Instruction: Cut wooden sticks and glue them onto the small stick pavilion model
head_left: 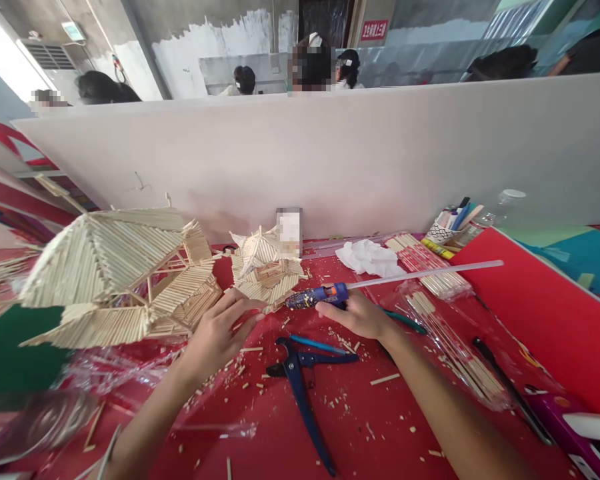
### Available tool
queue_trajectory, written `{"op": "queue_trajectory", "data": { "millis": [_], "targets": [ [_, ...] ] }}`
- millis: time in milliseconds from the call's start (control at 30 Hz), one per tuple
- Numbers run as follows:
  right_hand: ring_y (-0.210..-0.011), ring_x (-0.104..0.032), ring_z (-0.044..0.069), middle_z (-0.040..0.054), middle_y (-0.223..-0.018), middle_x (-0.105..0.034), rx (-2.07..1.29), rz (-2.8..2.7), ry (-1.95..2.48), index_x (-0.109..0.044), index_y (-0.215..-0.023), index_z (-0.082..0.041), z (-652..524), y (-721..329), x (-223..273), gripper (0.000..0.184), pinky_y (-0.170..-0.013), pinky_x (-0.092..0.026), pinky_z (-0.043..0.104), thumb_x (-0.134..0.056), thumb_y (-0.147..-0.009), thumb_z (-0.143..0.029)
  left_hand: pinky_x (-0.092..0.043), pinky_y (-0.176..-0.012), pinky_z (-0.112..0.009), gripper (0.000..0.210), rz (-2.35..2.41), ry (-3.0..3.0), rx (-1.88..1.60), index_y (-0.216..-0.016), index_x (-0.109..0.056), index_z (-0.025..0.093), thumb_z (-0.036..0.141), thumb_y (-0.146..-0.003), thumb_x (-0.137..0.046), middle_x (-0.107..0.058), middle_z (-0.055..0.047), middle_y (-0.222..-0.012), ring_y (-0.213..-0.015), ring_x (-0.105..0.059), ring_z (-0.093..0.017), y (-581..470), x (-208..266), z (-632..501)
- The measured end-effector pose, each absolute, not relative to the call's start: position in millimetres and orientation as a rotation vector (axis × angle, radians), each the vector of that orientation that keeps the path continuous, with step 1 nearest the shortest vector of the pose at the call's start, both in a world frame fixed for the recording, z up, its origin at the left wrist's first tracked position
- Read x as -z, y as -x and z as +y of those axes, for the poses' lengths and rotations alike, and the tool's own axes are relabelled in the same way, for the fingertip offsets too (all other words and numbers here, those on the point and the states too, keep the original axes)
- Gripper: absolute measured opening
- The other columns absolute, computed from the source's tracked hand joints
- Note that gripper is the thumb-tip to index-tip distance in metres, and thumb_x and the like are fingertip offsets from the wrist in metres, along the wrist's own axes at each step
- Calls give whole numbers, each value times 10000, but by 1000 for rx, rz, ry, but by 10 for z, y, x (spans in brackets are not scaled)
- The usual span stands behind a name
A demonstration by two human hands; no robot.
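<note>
My right hand [357, 315] is wrapped round a blue glue gun [310, 297], whose nozzle points left. A long translucent glue stick [430, 271] sticks out of its back end. Close to the nozzle, my left hand [227, 323] has thumb and fingers pinched together; what lies between them is too small to make out. Just behind both hands stands a small model pavilion [263, 250] built of wooden sticks. To the left is a larger stick-built model house [115, 253] with a sloped roof. Blue cutting pliers [300, 387] lie open on the table below my hands.
Packs of wooden sticks [430, 267], crumpled tissue [370, 258] and a pen cup [443, 230] lie at the right, near a red board [530, 313]. Wood scraps litter the red table [260, 440]. A pale partition [330, 153] closes the back; people sit beyond it.
</note>
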State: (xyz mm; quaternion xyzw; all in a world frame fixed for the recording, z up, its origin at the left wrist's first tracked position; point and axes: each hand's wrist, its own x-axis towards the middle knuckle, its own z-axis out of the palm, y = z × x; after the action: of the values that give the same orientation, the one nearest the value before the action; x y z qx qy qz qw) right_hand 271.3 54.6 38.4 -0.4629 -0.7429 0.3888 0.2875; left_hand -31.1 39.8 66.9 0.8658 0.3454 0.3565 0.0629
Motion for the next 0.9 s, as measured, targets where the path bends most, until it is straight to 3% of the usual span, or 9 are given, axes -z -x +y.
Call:
{"op": "queue_trajectory", "data": {
  "millis": [233,900],
  "targets": [
    [-684,-568,168,-24,-708,-638,-1074,-2016,1250,-673,-838,-231,556,-2779,-425,402,-658,-418,294,-576,-932,-610,-535,-730,-237,179,1002,-2641,-849,-1114,-685,200,166,-1020,-537,-633,-31,-922,-791,-655,-133,265,-655,508],
    [-675,-509,160,-30,-695,-557,-1099,-2055,1263,-595,-751,-237,576,-2791,-385,418,-659,-393,304,-582,-925,-617,-582,-709,-244,206,985,-2807,-798,-1128,-684,182,219,-1044,-499,-653,-55,-943,-778,-686,-136,270,-598,540]
  ]
}}
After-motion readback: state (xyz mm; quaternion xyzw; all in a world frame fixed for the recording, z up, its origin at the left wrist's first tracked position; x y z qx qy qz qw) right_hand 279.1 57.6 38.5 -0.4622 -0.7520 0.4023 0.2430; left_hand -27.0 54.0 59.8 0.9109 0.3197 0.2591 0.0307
